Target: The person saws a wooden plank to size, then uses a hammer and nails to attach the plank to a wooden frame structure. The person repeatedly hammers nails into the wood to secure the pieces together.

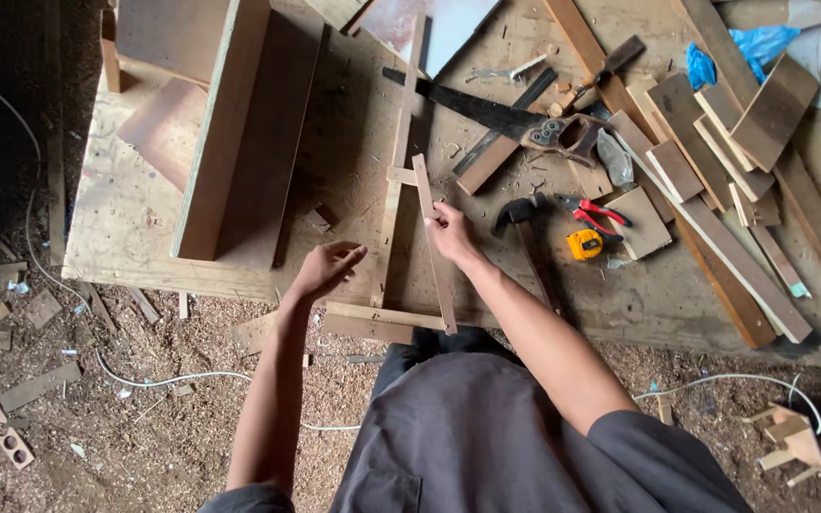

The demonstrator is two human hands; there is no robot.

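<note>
A frame of thin wooden slats (397, 190) lies on the plywood workbench (125, 218), its near end over the bench's front edge. My right hand (450, 231) grips the frame's shorter right slat (432, 237) about halfway along. My left hand (327, 267) hovers just left of the long slat, fingers loosely curled, holding nothing. A short crosspiece (401, 177) joins the two slats at the far end, and another (382, 316) lies across the near end.
A hammer (525, 223), a yellow tape measure (584, 245), red pliers (593, 211) and a handsaw (496, 119) lie right of the frame. Scrap boards (715, 180) pile at the right. A large board (225, 123) stands on edge at left. Sawdust and a white cable (173, 378) cover the floor.
</note>
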